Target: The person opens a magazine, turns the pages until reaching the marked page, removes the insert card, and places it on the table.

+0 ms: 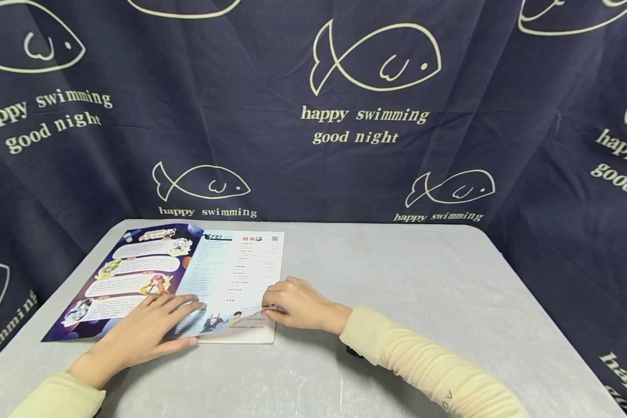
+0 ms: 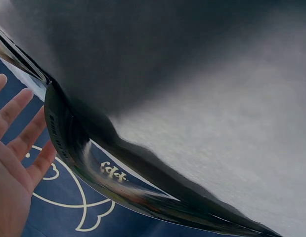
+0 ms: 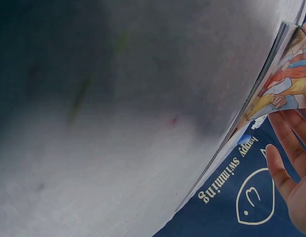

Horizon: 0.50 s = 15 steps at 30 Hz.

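The opened magazine (image 1: 183,281) lies on the counter (image 1: 407,284) left of the right hand (image 1: 300,305), whose fingers pinch the contents page (image 1: 240,264) by its outer edge; the left hand's (image 1: 148,325) spread fingers rest across the spine.

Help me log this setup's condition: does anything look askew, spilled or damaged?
A small, faint reddish mark against the grey tabletop, in the right wrist view, looks odd, possibly a stain. The right-hand page of the open colour-printed paper magazine curves up at its lower corner, where the bare right hand pinches it.
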Tool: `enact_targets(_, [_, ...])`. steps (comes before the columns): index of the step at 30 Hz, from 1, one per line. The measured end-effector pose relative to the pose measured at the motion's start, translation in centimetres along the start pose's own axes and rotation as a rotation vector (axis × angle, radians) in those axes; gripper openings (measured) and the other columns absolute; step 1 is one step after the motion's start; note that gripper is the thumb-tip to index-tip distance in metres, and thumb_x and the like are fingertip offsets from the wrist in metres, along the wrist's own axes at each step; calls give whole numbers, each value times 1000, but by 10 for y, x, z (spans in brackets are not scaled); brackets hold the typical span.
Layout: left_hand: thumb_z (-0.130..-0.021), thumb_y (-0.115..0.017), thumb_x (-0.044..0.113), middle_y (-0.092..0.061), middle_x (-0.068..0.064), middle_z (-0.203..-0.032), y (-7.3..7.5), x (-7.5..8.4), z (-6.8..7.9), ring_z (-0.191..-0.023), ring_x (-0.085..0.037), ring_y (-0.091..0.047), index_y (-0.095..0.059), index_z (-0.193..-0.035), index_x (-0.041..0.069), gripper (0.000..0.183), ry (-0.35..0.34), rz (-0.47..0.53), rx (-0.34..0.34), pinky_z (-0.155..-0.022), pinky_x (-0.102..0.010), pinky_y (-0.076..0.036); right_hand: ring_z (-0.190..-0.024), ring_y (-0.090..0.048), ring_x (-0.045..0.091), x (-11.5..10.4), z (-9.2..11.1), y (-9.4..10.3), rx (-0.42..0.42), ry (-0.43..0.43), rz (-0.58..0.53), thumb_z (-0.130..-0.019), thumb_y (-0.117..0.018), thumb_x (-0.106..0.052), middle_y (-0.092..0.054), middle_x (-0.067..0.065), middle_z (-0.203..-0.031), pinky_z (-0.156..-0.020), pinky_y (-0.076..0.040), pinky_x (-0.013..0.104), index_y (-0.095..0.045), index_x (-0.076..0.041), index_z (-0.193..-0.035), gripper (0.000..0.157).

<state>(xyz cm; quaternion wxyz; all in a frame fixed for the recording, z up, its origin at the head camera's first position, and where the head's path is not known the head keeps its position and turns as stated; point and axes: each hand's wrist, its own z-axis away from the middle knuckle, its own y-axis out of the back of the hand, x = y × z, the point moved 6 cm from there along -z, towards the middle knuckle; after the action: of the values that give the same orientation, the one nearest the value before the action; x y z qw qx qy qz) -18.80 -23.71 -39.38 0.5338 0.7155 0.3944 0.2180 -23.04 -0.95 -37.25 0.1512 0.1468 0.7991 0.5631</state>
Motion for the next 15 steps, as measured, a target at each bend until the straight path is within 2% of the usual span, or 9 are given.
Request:
enact_targets(6, [-74, -59, 63, -60, 4, -114, -2, 1, -2, -102, -21, -56, -58, -120, 23, 61, 11, 8, -12, -90, -48, -37, -61, -44, -1, 0, -1, 4, 50, 5, 7, -86, -61, -26, -60, -13, -72, -59, -30, 14, -65, -20, -82, 8])
enact_targets(15, [-78, -61, 52, -63, 5, -106, -1, 3, -4, -94, -20, -59, -60, -117, 20, 50, -20, -25, 25, -87, -46, -40, -65, -48, -1, 0, 0, 7, 76, -11, 5, -85, -62, -26, -63, -13, -78, -60, -29, 14, -66, -20, -83, 7])
